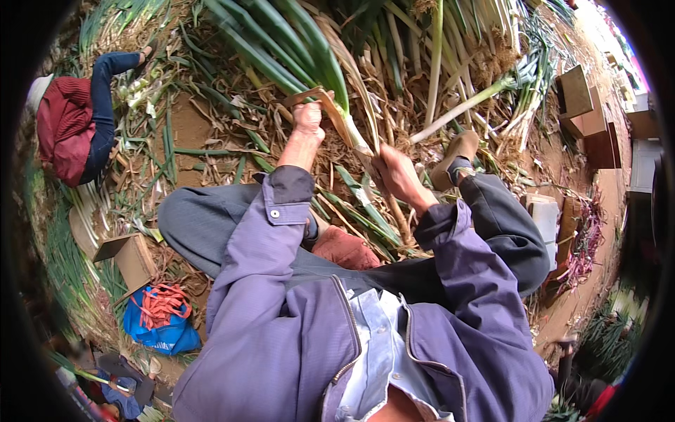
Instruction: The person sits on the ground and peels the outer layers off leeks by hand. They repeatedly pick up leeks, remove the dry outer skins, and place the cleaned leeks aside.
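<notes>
A large leek (340,98) with long green leaves stretches away from me, its lower stalk angled toward my right side. My left hand (308,121) is closed on a dry brown outer leaf (341,121), which loops over the fist and runs down to the stalk. Around the lower stalk, my right hand (399,172) is wrapped, hiding part of it. Another dry strip (362,88) hangs beside the green leaves. Beyond the right hand lies a separate leek with a pale stalk (460,109).
Piled leeks (478,42) lie ahead, with dry trimmings across the ground. Cardboard boxes (590,116) stand right. A blue bag (162,330) holding orange-red strips sits left, by an open carton (130,260). A person in dark red (67,126) is at far left.
</notes>
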`<state>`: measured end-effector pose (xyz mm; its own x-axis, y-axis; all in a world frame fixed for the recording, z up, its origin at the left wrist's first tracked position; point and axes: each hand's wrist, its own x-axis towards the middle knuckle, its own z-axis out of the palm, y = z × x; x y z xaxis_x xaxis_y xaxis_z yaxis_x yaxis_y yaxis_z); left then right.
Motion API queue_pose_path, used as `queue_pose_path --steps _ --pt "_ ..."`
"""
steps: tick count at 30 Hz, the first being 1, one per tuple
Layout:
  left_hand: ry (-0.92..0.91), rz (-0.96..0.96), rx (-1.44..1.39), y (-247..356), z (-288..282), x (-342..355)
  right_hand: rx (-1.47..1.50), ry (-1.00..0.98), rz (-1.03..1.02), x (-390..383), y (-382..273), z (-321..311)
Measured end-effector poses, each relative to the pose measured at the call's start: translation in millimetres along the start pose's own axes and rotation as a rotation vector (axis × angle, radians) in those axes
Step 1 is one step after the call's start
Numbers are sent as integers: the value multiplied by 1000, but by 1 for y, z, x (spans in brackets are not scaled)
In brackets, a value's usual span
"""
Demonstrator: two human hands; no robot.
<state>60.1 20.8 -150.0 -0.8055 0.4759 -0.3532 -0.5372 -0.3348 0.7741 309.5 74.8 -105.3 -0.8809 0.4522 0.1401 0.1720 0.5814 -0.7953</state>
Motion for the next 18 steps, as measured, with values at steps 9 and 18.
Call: queue_pose_path --steps 9,18 --pt "-171 233 221 109 52 2 102 113 35 7 5 -16" --pt "-246 41 133 125 56 -25 139 186 -164 66 -54 5"
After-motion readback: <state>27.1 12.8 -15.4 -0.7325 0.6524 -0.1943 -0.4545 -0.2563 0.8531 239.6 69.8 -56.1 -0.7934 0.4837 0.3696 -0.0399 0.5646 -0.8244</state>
